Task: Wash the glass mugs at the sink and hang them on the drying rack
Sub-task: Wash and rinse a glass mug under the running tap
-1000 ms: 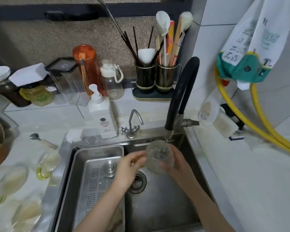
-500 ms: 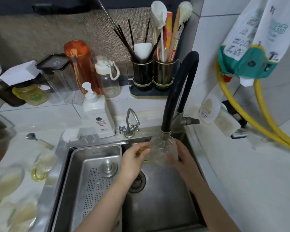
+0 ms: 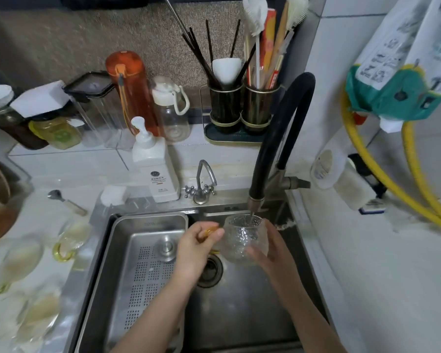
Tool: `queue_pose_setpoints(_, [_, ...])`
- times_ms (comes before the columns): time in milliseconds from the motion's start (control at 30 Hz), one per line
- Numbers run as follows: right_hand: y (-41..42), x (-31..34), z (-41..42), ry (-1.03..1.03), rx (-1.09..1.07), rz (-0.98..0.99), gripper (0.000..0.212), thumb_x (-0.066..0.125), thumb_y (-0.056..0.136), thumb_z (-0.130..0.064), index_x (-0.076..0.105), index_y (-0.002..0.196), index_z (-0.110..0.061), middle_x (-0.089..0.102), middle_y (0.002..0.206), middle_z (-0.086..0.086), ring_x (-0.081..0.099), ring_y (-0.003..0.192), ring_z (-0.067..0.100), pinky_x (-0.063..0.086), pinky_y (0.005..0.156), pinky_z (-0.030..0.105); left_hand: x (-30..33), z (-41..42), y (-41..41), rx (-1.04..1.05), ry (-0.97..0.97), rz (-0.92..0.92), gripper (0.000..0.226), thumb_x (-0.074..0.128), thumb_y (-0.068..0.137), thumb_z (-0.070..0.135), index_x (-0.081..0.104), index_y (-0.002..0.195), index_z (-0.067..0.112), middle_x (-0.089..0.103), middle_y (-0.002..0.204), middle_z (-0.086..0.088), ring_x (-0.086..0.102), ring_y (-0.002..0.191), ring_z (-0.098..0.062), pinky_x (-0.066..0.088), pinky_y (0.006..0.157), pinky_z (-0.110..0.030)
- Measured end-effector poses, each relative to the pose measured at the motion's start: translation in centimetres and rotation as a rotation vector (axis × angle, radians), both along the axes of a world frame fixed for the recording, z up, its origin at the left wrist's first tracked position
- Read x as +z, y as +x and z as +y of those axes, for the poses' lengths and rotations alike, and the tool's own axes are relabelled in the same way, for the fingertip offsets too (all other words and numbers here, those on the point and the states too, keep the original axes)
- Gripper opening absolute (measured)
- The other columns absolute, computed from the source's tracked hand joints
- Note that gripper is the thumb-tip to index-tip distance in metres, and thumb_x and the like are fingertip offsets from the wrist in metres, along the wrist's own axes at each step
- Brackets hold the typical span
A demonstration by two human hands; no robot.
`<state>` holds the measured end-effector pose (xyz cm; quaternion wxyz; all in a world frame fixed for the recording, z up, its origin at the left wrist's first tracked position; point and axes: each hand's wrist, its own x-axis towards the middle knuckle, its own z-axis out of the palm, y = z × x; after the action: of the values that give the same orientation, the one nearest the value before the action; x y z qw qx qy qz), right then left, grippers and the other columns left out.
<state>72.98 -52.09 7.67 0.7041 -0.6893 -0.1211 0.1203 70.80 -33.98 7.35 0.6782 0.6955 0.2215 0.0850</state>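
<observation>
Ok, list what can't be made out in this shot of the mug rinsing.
- Drying rack: not in the head view at all.
- Mug handle: amber, mostly hidden inside the left hand.
- Far side of the glass mug: covered by the right hand.
- Mugs on the counter: blurred at the left edge, count unclear.
- Soap bottle label: too small to read.

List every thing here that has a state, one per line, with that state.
glass mug: upright under the spout, mouth up, held by both hands
black faucet: running, thin stream into the mug
left hand: pinching the mug's amber handle
right hand: fingers wrapped round the mug's side
sink drain: open, no plug
mugs on the counter: lying on their sides
orange bottle: standing, capped
soap dispenser: standing, pump up
</observation>
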Motion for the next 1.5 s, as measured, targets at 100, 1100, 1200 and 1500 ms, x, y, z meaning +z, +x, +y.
queue_pose_setpoints(100, [1.1,0.2,0.7,-0.064,0.002,0.007,0.044,0.070,0.084,-0.015,0.056,0.124,-0.027,0.067,0.115,-0.008,0.065,0.105,0.007,0.051,0.081,0.016,0.1,0.3,0.4,0.034,-0.072,0.011,0.008,0.070,0.083,0.012,0.068,0.088,0.018,0.057,0.068,-0.002,0.060,0.064,-0.009,0.051,0.059,-0.020])
queue_pose_setpoints(1100, [-2.0,-0.9,-0.5,0.007,-0.088,0.434,0.060,0.075,0.066,-0.051,0.058,0.121,-0.035,0.065,0.118,-0.005,0.064,0.107,0.014,0.052,0.088,0.035,0.2,-1.2,-0.4,-0.161,-0.183,0.126,0.045,0.056,0.093,0.004,0.043,0.132,0.022,0.065,0.090,0.004,0.063,0.079,-0.001,0.056,0.074,-0.022])
queue_pose_setpoints(1200, [-2.5,-0.6,-1.0,-0.016,-0.058,0.369,0.056,0.076,0.075,-0.040,0.057,0.126,-0.028,0.064,0.122,0.000,0.061,0.115,0.019,0.049,0.100,0.044,0.2,-1.2,0.1,-0.224,-0.169,0.098,0.027,0.055,0.094,0.008,0.058,0.121,0.008,0.068,0.091,0.000,0.063,0.081,-0.006,0.054,0.069,-0.019])
queue_pose_setpoints(1500, [-1.4,-1.9,-1.8,-0.185,-0.290,0.315,0.070,0.079,0.076,-0.027,0.039,0.132,-0.017,0.056,0.111,-0.007,0.058,0.107,0.016,0.049,0.071,0.015,1.7,-4.4,4.3,-0.226,0.333,0.075,0.021,0.059,0.087,0.048,0.058,0.078,0.029,0.063,0.070,0.010,0.057,0.065,-0.006,0.041,0.057,-0.021])
